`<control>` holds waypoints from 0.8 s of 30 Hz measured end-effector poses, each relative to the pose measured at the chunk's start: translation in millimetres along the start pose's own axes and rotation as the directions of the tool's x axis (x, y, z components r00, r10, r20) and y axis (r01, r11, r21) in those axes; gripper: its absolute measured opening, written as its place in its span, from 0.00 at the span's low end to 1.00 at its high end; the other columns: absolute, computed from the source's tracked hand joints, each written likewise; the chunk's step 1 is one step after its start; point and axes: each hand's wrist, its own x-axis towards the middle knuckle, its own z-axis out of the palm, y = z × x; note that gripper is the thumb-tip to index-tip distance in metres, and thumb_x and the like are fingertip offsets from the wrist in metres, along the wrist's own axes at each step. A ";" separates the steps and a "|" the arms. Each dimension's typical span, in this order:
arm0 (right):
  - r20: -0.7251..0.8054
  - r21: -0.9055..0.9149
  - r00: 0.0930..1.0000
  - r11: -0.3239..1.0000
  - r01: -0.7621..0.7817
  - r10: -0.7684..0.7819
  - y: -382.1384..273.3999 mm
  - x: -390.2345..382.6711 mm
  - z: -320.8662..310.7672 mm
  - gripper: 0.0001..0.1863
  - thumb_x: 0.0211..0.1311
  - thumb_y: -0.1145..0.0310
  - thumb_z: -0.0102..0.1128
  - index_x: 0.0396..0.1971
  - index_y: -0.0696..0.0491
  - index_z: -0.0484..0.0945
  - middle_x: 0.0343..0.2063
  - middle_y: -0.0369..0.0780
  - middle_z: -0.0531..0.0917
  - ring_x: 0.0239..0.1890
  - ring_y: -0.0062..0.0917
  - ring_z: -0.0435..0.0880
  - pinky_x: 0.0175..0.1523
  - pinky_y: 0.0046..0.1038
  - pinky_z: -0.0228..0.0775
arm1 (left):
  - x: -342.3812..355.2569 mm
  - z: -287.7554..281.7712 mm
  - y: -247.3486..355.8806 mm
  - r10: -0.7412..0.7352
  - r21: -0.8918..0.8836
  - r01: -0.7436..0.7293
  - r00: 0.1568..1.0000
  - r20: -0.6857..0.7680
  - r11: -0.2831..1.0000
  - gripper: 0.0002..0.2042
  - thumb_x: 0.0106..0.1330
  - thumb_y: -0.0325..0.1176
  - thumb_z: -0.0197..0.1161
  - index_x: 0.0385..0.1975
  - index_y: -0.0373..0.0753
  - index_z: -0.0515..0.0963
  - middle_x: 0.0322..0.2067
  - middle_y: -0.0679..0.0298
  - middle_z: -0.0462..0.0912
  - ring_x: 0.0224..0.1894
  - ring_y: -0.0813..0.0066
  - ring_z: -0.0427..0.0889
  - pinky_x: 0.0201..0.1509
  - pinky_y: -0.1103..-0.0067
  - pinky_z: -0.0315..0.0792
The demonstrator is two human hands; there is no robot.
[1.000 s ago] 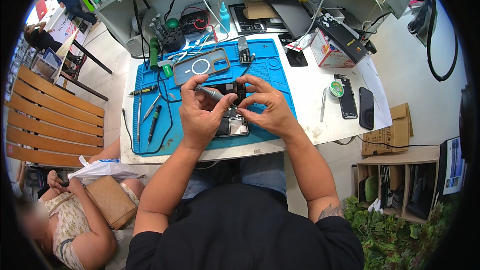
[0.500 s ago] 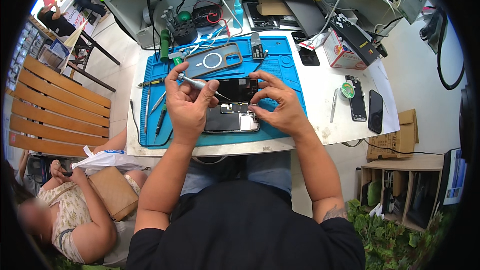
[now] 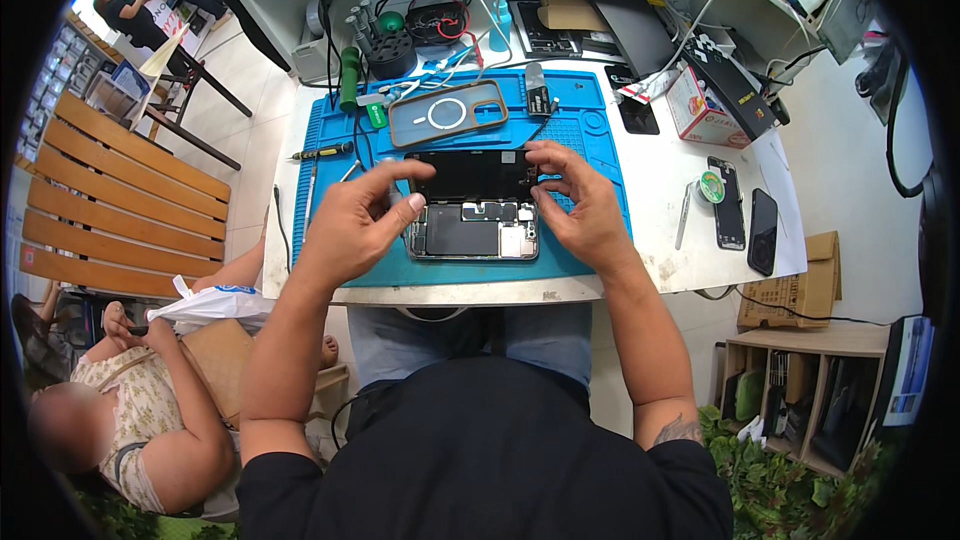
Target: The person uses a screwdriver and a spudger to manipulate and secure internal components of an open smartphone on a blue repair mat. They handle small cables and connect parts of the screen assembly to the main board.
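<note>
The left hand (image 3: 355, 225) is pinching a thin tool over the opened phone (image 3: 472, 230) lying on the blue mat (image 3: 320, 230); the right hand (image 3: 580, 205) is gripping its lifted screen (image 3: 468, 177), keeping the insides exposed.

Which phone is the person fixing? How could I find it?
Find the blue mat on the white table. Near its front edge, between the left hand and right hand, lies the opened phone. Unlike the empty clear case behind it, its insides show, with the dark screen flipped up.
</note>
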 end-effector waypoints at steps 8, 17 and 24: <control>0.001 0.032 1.000 0.999 0.003 -0.003 -0.3 -0.3 0.5 0.32 0.71 0.89 0.61 0.73 0.53 0.77 0.63 0.43 0.87 0.54 0.30 0.92 0.63 0.34 0.89 | 16.0 9.8 14.2 0.053 0.457 -0.197 0.950 0.308 0.867 0.19 0.69 0.29 0.68 0.59 0.49 0.93 0.37 0.53 0.93 0.35 0.58 0.90 0.42 0.68 0.82; 0.015 -0.039 1.000 0.999 -0.019 0.019 -5.1 -0.6 -2.1 0.33 0.72 0.88 0.59 0.76 0.52 0.76 0.66 0.48 0.85 0.53 0.34 0.93 0.56 0.34 0.89 | 16.8 27.3 21.5 0.047 0.629 -0.252 0.945 0.323 0.736 0.19 0.70 0.35 0.66 0.59 0.54 0.92 0.32 0.56 0.89 0.34 0.53 0.90 0.40 0.59 0.82; -0.015 -0.040 1.000 0.999 -0.025 0.024 -0.9 -0.4 -1.1 0.33 0.72 0.88 0.60 0.75 0.53 0.77 0.65 0.48 0.86 0.51 0.34 0.94 0.53 0.33 0.90 | 19.3 30.2 20.7 0.047 0.636 -0.259 0.943 0.331 0.727 0.19 0.70 0.35 0.66 0.60 0.53 0.91 0.32 0.56 0.89 0.34 0.52 0.90 0.40 0.59 0.83</control>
